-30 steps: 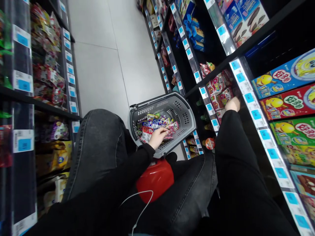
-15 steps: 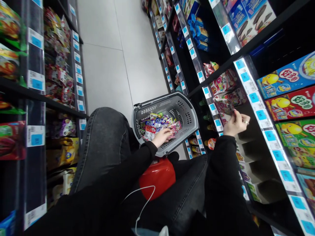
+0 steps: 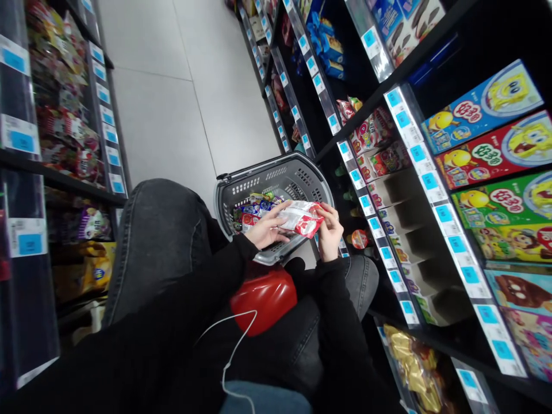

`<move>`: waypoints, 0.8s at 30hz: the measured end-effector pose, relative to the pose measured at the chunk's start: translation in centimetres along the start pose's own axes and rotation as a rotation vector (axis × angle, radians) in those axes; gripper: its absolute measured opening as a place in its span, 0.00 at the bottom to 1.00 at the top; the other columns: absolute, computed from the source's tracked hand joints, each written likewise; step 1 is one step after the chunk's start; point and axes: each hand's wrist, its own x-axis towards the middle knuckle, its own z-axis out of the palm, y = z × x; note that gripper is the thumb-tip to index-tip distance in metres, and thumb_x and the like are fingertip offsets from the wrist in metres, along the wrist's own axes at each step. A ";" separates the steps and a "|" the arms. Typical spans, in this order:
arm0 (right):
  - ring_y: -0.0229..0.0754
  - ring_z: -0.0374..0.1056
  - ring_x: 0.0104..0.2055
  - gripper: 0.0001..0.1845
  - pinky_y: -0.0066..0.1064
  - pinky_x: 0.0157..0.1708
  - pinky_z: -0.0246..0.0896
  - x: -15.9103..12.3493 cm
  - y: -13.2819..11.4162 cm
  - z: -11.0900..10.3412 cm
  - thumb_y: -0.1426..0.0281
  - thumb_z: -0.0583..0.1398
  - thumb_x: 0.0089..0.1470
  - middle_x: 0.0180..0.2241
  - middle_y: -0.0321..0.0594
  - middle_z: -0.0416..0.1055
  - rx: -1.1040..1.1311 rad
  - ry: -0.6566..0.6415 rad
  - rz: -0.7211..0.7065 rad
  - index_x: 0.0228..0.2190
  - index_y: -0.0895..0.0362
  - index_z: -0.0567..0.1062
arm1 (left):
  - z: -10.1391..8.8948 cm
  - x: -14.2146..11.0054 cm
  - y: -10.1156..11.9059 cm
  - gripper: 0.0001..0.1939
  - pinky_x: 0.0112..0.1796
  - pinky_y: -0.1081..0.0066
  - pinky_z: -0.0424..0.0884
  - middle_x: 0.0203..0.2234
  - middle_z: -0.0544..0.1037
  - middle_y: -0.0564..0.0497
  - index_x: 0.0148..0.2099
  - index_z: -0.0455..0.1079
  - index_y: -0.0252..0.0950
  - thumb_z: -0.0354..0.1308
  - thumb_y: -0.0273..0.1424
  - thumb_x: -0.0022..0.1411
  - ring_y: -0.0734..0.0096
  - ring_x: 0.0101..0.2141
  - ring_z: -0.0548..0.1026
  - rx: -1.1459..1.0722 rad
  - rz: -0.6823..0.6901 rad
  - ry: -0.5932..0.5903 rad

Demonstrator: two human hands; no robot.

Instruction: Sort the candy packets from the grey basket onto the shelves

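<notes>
A red and white snack packet is held between both hands above a grey shopping basket. My left hand grips its left end, fingers curled under it. My right hand pinches its right end. The basket sits on the floor in front of my knees and holds several colourful snack packets. Both arms are in black sleeves.
A red stool is under me. Black shelves with blue price tags line both sides; the right shelf has snack packs, open cardboard trays and cartoon boxes. A grey tiled aisle runs ahead. A white cable hangs by my lap.
My right hand came back from the right shelf with a packet and brought it over the basket. My left hand rose from the basket's contents and took the packet's other end.
</notes>
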 end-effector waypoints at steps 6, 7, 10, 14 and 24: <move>0.46 0.69 0.45 0.20 0.35 0.40 0.67 0.2 1.5 -1.5 0.62 0.57 0.48 0.49 0.45 0.70 0.237 -0.143 0.375 0.42 0.56 0.74 | 0.4 0.4 -0.5 0.46 0.27 0.65 0.78 0.49 0.70 0.45 0.64 0.51 0.48 0.65 0.25 0.44 0.66 0.32 0.77 0.175 0.145 0.209; 0.45 0.69 0.45 0.20 0.35 0.40 0.67 0.2 1.7 -1.6 0.61 0.57 0.48 0.47 0.45 0.71 0.218 -0.186 0.397 0.42 0.56 0.74 | 0.4 0.6 -0.7 0.47 0.29 0.63 0.78 0.50 0.69 0.44 0.64 0.51 0.47 0.66 0.25 0.43 0.64 0.33 0.77 0.205 0.168 0.232; 0.43 0.68 0.45 0.21 0.33 0.44 0.64 0.1 2.4 -1.8 0.64 0.63 0.43 0.46 0.42 0.72 0.104 -0.302 0.382 0.41 0.55 0.75 | 0.0 1.0 -1.1 0.43 0.33 0.59 0.78 0.51 0.68 0.43 0.60 0.57 0.41 0.67 0.29 0.41 0.61 0.37 0.76 0.305 0.235 0.264; 0.41 0.68 0.41 0.18 0.31 0.43 0.63 0.2 3.6 -1.7 0.68 0.64 0.40 0.41 0.40 0.74 0.065 -0.284 0.362 0.38 0.56 0.76 | -0.5 1.2 -1.2 0.31 0.31 0.60 0.78 0.41 0.74 0.45 0.51 0.64 0.35 0.66 0.34 0.43 0.63 0.34 0.76 0.379 0.255 0.281; 0.40 0.67 0.35 0.12 0.29 0.37 0.61 0.5 3.2 -1.6 0.69 0.62 0.39 0.35 0.36 0.75 0.064 -0.332 0.420 0.31 0.56 0.78 | -0.7 1.5 -1.3 0.22 0.19 0.64 0.75 0.34 0.75 0.49 0.35 0.66 0.33 0.69 0.30 0.34 0.65 0.24 0.76 0.341 0.219 0.347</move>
